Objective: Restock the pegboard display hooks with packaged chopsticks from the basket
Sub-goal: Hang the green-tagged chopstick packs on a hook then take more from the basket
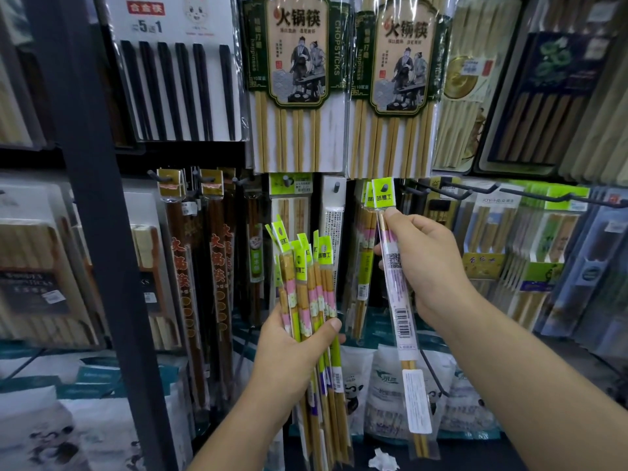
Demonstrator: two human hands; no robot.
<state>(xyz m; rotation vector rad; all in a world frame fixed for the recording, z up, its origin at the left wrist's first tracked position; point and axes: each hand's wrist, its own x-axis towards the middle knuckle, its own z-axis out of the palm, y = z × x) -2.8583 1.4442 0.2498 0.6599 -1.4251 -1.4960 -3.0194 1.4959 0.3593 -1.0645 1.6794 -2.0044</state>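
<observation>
Mid-restock. Right hand (421, 263) is pinching one chopstick pack (396, 287), lifting its green header to the hook, where a few matching packs (365, 253) are hanging. Left hand (289, 355) is gripping a remaining bundle (312, 300). Basket not visible.

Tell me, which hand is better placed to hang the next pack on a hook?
The right hand. It holds a single pack with its green header raised near the hanging matching packs. The left hand grips a whole bundle, lower down.
</observation>
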